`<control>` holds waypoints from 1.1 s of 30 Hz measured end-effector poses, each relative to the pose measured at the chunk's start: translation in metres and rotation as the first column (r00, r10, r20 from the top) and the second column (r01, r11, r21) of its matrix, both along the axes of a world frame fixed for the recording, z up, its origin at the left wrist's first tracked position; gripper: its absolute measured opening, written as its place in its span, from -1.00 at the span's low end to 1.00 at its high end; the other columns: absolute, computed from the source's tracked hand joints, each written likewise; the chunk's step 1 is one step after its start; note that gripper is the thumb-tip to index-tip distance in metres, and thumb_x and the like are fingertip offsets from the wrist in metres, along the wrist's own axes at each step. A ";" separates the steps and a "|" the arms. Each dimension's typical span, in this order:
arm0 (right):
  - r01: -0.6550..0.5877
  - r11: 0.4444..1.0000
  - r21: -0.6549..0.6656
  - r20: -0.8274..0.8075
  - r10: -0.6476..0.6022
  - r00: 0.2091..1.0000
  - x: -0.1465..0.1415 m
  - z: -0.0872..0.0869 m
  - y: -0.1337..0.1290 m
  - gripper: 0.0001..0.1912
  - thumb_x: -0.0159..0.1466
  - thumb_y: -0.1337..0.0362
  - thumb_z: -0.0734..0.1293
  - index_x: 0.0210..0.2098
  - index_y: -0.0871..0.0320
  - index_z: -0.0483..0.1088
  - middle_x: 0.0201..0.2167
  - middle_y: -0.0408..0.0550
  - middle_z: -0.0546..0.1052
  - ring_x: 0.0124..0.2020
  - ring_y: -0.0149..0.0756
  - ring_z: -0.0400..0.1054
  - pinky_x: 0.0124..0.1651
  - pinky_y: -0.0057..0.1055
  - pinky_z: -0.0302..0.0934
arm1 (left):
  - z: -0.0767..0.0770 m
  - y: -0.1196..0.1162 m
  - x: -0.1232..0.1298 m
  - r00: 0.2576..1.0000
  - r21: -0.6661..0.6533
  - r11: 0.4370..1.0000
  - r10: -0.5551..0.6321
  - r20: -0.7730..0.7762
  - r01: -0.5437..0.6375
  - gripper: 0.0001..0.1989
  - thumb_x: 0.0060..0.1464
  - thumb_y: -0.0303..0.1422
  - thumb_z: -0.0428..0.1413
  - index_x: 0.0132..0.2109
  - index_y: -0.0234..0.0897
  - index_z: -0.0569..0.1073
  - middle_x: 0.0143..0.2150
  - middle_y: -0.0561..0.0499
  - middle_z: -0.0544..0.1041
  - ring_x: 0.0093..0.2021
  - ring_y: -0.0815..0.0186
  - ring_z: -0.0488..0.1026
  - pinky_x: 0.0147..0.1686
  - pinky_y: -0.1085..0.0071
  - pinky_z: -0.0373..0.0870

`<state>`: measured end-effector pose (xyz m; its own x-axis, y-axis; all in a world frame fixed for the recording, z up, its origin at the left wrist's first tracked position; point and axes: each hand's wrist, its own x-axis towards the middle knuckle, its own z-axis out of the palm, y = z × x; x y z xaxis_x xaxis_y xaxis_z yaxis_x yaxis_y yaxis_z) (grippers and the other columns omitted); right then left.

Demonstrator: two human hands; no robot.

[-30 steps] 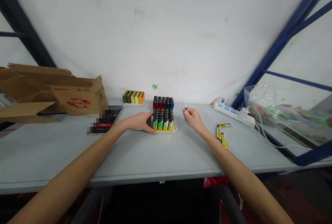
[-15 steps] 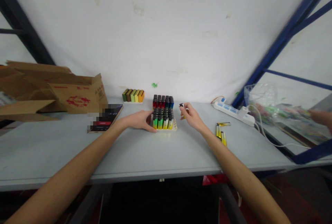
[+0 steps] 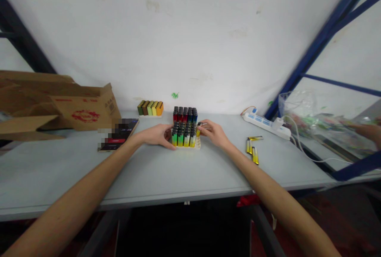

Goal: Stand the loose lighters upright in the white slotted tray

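Observation:
A white tray [image 3: 199,146] stands at the middle of the table, filled with upright lighters [image 3: 183,139] in green, yellow and clear rows. My left hand [image 3: 159,135] grips the tray's left side, thumb at the front corner and fingers behind. In my right hand [image 3: 212,132] a yellow lighter [image 3: 198,131] with a metal top is pinched upright over the tray's right column, where bare slots show in front. Whether its base sits in a slot I cannot tell. Several loose yellow lighters [image 3: 253,149] lie on the table to the right.
Behind stand red and blue lighters [image 3: 185,115] and another tray of lighters [image 3: 150,108]. A phone [image 3: 126,132] and an open cardboard box [image 3: 86,108] are at left. A power strip [image 3: 267,125] lies at right, beside plastic bags and another person's hand [image 3: 367,132].
My right hand has moved left with the yellow lighter, from beside the tray to its right column. My left hand keeps its grip on the tray. The view has shifted slightly.

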<state>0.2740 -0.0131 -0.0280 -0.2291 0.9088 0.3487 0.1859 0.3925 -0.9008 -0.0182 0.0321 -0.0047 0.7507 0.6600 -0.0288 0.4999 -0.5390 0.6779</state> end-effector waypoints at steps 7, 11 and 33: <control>-0.028 0.993 0.113 0.249 -0.001 0.968 -0.002 0.007 -0.003 -0.77 0.33 0.09 0.34 -0.11 0.07 0.40 -0.26 -0.07 0.66 -0.24 -0.21 0.57 -0.14 -0.29 0.42 | -0.002 0.001 0.000 0.999 0.006 1.000 0.015 -0.033 -0.015 -0.26 -0.19 0.04 0.37 0.08 -0.24 0.40 -0.24 0.02 0.55 -0.32 0.24 0.45 -0.38 0.40 0.29; -0.089 0.988 0.123 0.408 0.031 0.912 0.013 0.018 -0.005 -0.82 0.28 0.18 0.40 -0.14 0.08 0.48 -0.12 0.01 0.65 -0.15 -0.16 0.57 -0.09 -0.24 0.42 | 0.001 -0.002 0.001 0.999 -0.006 1.000 0.015 -0.029 -0.015 -0.25 -0.17 0.04 0.36 0.10 -0.23 0.38 -0.21 0.03 0.55 -0.28 0.22 0.46 -0.34 0.40 0.32; 0.311 0.935 0.170 0.905 -0.273 0.325 0.220 0.026 -0.038 -0.75 0.33 0.22 0.26 -0.20 0.20 0.55 -0.22 0.16 0.65 -0.19 -0.09 0.54 -0.10 -0.29 0.34 | -0.003 0.000 0.000 0.997 0.079 0.996 0.037 -0.064 -0.032 -0.28 -0.21 0.08 0.35 0.03 -0.24 0.41 -0.30 0.06 0.52 -0.34 0.24 0.42 -0.40 0.41 0.25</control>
